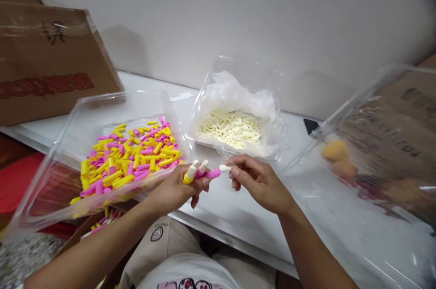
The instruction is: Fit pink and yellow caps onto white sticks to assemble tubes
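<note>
My left hand point(182, 189) is closed around several small plastic tubes. Out of its grip stick a yellow tube point(187, 179) and pink tubes with white pieces in their ends, and one pink tube point(213, 173) points right. My right hand point(254, 180) pinches a white piece point(225, 168) between thumb and fingertips, its other end at the mouth of that pink tube. How deep it sits I cannot tell. Left of my hands, loose yellow and pink tubes point(132, 157) fill a clear plastic tray point(73, 121). Behind them, white pieces point(235, 127) lie in a bag-lined clear tray point(195, 118).
A cardboard box point(51, 62) stands at the back left. On the right is a large clear plastic container point(340, 112), with blurred yellowish items point(335, 150) seen through it. A dark flat object point(310, 126) lies by the wall. Below the table edge, an open carton holds more tubes point(105, 221).
</note>
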Demonstrator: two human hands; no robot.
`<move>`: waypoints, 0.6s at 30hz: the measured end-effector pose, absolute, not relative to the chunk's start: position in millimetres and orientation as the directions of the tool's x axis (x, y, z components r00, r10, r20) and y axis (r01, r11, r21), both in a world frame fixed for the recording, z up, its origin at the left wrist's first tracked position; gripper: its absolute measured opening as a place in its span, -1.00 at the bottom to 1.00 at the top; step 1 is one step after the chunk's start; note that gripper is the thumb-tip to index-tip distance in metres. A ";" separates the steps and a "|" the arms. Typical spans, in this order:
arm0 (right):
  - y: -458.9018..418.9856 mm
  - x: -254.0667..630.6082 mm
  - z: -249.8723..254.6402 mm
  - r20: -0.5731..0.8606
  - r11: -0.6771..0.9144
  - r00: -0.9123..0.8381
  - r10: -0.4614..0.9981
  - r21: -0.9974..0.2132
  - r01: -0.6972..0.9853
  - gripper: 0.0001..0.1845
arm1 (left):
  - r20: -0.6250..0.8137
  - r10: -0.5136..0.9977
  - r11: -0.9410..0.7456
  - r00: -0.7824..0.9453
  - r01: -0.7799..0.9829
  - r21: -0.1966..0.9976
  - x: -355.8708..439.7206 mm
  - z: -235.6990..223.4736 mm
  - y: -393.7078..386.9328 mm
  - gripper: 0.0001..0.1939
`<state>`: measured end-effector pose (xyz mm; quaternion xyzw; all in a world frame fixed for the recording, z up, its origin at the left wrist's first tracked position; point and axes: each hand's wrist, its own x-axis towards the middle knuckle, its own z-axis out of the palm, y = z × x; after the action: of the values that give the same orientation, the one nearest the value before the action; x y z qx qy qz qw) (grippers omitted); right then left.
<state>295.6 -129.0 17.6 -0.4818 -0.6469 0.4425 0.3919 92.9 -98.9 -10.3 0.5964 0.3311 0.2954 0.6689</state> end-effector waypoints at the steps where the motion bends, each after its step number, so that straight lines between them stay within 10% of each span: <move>1: -131.3 296.5 16.2 0.081 0.142 -0.207 0.975 -0.944 0.297 -0.83 | -0.088 0.788 0.104 0.610 0.009 0.995 94.7 -9.8 -100.1 -0.70; 13: -158.7 299.7 0.4 0.208 0.234 -0.106 0.972 -0.868 0.438 -0.84 | -0.083 0.748 0.093 0.658 0.020 0.995 103.6 -14.0 -108.0 -0.69; 18: -165.8 285.3 -13.2 0.074 0.080 -0.031 0.997 -0.954 0.288 -0.78 | 0.083 0.732 -0.154 0.676 0.045 0.987 106.7 -31.2 -119.1 -0.85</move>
<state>285.3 -165.8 -13.2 -0.5430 -0.5917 0.4064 0.4357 106.7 -119.1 -31.2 0.7012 0.2771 0.2920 0.5884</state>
